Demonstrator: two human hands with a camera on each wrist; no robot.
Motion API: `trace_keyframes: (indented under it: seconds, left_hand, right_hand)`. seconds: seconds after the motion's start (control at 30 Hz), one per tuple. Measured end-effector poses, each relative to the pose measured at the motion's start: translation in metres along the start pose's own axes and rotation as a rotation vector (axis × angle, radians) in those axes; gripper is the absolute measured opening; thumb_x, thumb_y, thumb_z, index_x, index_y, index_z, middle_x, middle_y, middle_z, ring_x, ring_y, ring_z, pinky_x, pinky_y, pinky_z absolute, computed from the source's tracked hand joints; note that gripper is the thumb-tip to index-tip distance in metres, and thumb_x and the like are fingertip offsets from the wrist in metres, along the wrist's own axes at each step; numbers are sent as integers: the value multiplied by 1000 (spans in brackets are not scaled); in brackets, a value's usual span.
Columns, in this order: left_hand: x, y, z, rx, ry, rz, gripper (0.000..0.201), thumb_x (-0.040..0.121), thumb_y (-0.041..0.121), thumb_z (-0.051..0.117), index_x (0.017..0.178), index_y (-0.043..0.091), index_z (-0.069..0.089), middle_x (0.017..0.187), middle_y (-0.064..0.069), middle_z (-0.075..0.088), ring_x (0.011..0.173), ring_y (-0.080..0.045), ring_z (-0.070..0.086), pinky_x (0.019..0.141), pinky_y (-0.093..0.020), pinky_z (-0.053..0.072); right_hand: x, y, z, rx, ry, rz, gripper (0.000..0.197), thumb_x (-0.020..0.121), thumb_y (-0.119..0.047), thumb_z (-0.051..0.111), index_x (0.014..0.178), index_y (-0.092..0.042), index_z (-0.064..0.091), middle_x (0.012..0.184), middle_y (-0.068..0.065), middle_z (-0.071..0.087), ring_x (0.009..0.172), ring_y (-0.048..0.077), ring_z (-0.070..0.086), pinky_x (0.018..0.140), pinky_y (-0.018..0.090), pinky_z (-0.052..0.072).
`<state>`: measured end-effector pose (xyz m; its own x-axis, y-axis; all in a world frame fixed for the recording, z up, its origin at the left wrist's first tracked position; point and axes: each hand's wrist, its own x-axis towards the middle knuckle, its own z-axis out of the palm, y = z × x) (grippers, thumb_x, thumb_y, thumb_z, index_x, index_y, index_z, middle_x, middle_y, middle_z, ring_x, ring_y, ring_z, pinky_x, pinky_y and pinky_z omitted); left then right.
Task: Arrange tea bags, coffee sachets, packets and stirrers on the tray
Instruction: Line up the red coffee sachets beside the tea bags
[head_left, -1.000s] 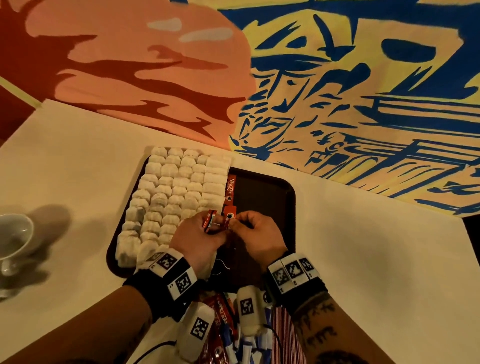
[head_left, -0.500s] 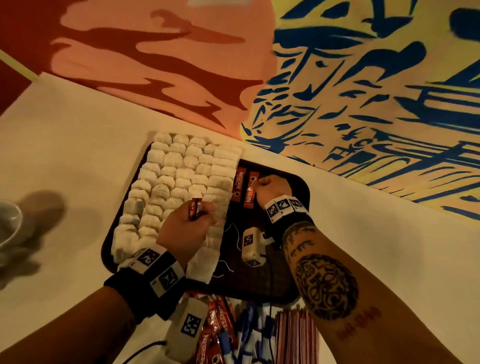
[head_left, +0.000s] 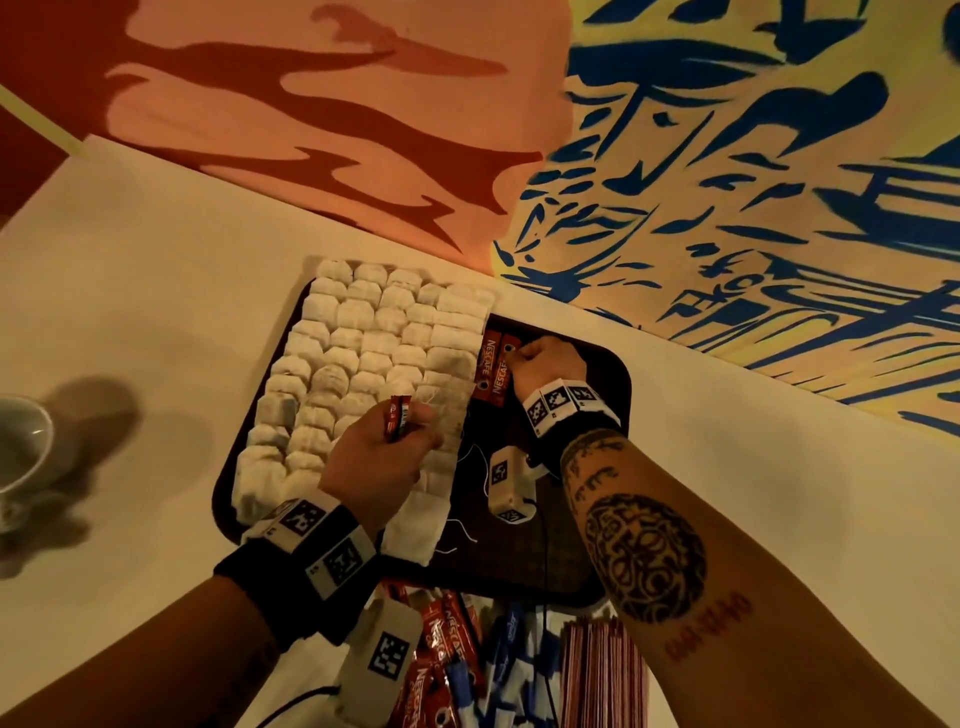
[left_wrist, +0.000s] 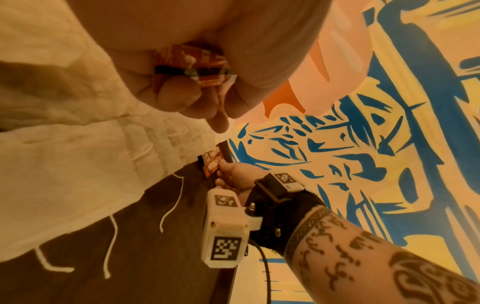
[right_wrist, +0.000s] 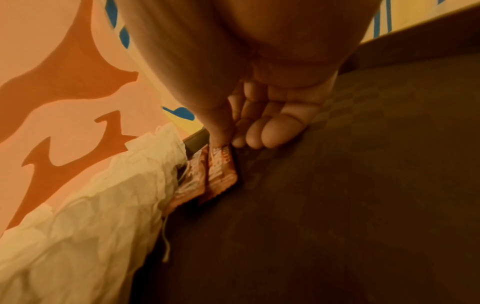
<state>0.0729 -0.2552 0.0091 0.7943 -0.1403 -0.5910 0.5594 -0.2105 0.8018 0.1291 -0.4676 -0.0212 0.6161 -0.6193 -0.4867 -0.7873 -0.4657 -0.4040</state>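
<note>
While the left hand (head_left: 379, 457) grips spare coffee sachets (head_left: 397, 423), right hand (head_left: 545, 361) fingers pinch a light, slippery Nescafé sachet's (head_left: 506, 371) end on the tray (head_left: 621, 374)

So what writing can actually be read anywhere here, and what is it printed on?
"NESCAFE": on the two red coffee sachets lying on the tray beside the tea bags.
"NESCAFE": on the loose red sachets at the near edge of the table.
Sachets held in the left hand: print too small to read.
Forearm tattoos: script not legible.
Wrist marker squares: patterns, not words.
</note>
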Motion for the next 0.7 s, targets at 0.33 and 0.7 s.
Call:
trace_keyframes:
  seconds: [0.33,0.7]
  left_hand:
    - [-10,1,-3,-71,-49,-30,18,93,7,53,105,19,60,75,0,72,56,-16,55,48,-28,40]
    - [-43,18,4,-25,-294,-15,46,71,6,54,116,17,49,69,-14,60,53,-25,55,43,-28,37]
  right_hand:
    - [-22,-2,-10,64,41,-34,30,96,-40,62,117,-20,69,120,1,69,110,19,64,80,22,42]
    - [-160,20,-19,551,-351,-515,8,93,-17,69,88,-22,71,91,7,76,80,12,69,77,29,56]
